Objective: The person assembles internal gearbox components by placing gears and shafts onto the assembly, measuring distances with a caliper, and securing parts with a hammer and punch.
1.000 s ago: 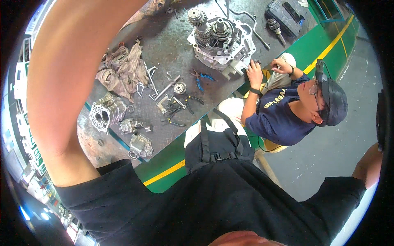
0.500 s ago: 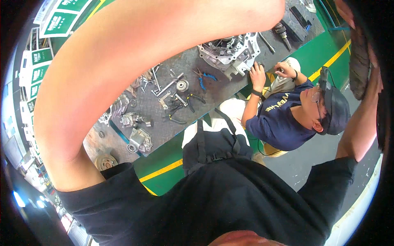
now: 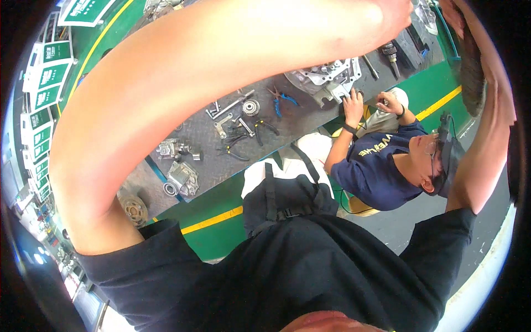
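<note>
Both of my arms are raised. The left forearm sweeps across the upper picture, above the workbench (image 3: 210, 144), and my left hand (image 3: 394, 19) is at the top edge with its fingers cut off or hidden. Near the upper right rim is my right hand (image 3: 454, 19), distorted, its fingers unclear. A dark rough band (image 3: 473, 77) lies beside my right forearm; I cannot make out what it is. Below my left forearm, on the bench, are a metal gearbox housing (image 3: 334, 83), a toothed gear (image 3: 250, 107), blue-handled pliers (image 3: 282, 101) and black-and-yellow pliers (image 3: 238, 154).
At the right, a co-worker (image 3: 387, 160) in a dark blue shirt sits by the bench, hands near the housing. A geared shaft (image 3: 390, 55) lies farther right. Small castings (image 3: 182, 178) and a round disc (image 3: 134, 210) lie left. Green boards (image 3: 55, 74) stand beyond.
The view has shifted, so the bench parts appear slightly displaced. More of my left hand shows at the top, farther right. The dark band by my right arm looks narrower.
</note>
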Demonstrator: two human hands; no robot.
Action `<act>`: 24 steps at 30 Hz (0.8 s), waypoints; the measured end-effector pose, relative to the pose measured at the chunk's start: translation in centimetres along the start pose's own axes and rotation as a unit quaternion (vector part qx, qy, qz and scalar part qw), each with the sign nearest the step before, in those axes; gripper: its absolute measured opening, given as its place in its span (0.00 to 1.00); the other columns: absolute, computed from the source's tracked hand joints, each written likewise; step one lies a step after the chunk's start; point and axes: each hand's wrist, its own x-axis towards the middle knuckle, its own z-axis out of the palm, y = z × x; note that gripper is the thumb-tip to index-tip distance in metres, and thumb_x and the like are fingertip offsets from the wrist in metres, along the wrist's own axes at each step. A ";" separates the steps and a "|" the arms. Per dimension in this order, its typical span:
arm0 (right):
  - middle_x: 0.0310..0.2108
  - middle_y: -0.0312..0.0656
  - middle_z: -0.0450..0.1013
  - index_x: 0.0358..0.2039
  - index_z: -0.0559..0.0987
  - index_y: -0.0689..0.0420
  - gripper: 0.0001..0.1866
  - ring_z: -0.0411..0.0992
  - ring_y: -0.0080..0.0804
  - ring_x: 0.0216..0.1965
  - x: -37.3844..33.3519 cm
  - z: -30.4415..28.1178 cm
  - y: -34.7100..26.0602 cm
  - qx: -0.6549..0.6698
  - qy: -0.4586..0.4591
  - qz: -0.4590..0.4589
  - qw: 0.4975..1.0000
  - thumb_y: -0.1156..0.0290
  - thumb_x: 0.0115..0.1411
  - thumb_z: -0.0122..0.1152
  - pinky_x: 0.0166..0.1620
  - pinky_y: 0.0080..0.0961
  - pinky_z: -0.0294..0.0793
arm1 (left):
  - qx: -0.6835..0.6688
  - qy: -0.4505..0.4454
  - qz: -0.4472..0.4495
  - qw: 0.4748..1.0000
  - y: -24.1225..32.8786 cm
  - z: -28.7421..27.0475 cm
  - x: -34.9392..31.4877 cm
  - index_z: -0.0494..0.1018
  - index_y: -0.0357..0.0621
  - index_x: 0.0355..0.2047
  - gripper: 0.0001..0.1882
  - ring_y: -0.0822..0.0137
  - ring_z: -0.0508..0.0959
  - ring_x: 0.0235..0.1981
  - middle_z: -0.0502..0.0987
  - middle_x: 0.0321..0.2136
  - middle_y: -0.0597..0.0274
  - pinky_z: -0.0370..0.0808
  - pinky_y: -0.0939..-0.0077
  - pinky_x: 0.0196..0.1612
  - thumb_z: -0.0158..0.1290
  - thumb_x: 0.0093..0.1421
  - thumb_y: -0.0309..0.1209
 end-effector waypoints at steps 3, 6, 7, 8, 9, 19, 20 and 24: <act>0.20 0.29 0.64 0.50 0.76 0.59 0.25 0.57 0.13 0.14 0.5 1.2 -1.3 -0.006 -0.007 0.007 1.000 0.48 0.70 0.60 0.20 0.15 0.54 | -0.027 0.080 -0.028 0.996 0.0 1.3 -1.3 0.85 0.53 0.41 0.12 0.64 0.77 0.53 0.83 0.47 0.67 0.67 0.64 0.59 0.56 0.61 0.38; 0.20 0.29 0.64 0.51 0.76 0.59 0.25 0.57 0.13 0.14 1.0 1.5 -2.6 -0.020 -0.010 0.016 1.000 0.48 0.70 0.60 0.20 0.15 0.53 | -0.046 0.142 -0.039 0.988 -0.2 2.7 -2.5 0.86 0.52 0.38 0.10 0.64 0.77 0.53 0.82 0.46 0.67 0.67 0.66 0.59 0.56 0.60 0.36; 0.20 0.29 0.64 0.51 0.76 0.59 0.25 0.57 0.13 0.14 1.2 1.5 -3.0 -0.022 -0.010 0.016 1.000 0.48 0.70 0.60 0.20 0.15 0.53 | -0.052 0.161 -0.038 0.985 -0.2 3.1 -2.8 0.86 0.52 0.36 0.10 0.64 0.77 0.52 0.82 0.46 0.67 0.67 0.67 0.60 0.57 0.59 0.36; 0.20 0.28 0.64 0.51 0.76 0.59 0.25 0.57 0.13 0.14 1.3 1.5 -3.4 -0.026 -0.012 0.021 0.999 0.48 0.69 0.60 0.20 0.15 0.53 | -0.058 0.180 -0.038 0.981 -0.4 3.8 -3.0 0.86 0.52 0.35 0.09 0.64 0.76 0.52 0.82 0.45 0.66 0.67 0.67 0.60 0.57 0.59 0.35; 0.20 0.28 0.64 0.51 0.76 0.59 0.25 0.57 0.13 0.14 1.4 1.6 -3.6 -0.028 -0.012 0.024 0.999 0.48 0.69 0.61 0.20 0.15 0.53 | -0.062 0.198 -0.036 0.977 -0.4 4.4 -3.1 0.86 0.52 0.34 0.09 0.64 0.76 0.52 0.82 0.45 0.66 0.66 0.68 0.60 0.57 0.58 0.34; 0.20 0.28 0.64 0.53 0.76 0.59 0.26 0.56 0.12 0.15 1.2 1.5 -5.5 -0.043 0.000 0.039 0.998 0.48 0.69 0.61 0.21 0.15 0.52 | -0.433 0.461 -0.241 0.736 -0.6 11.9 -4.6 0.74 0.39 0.41 0.16 0.53 0.78 0.45 0.76 0.39 0.52 0.76 0.57 0.51 0.62 0.57 0.35; 0.20 0.28 0.64 0.53 0.76 0.59 0.27 0.56 0.12 0.15 1.1 1.4 -5.6 -0.045 0.003 0.041 0.998 0.48 0.69 0.61 0.21 0.15 0.52 | -0.528 0.406 -0.324 0.672 0.0 11.9 -4.5 0.73 0.37 0.45 0.21 0.50 0.78 0.45 0.76 0.39 0.50 0.75 0.56 0.52 0.64 0.57 0.38; 0.21 0.28 0.64 0.54 0.76 0.59 0.27 0.56 0.12 0.15 1.0 1.0 -5.6 -0.043 0.010 0.045 0.998 0.48 0.69 0.62 0.21 0.15 0.52 | -0.704 0.385 -0.257 0.538 0.8 11.3 -1.3 0.71 0.33 0.55 0.30 0.57 0.81 0.43 0.80 0.41 0.50 0.76 0.63 0.48 0.65 0.60 0.42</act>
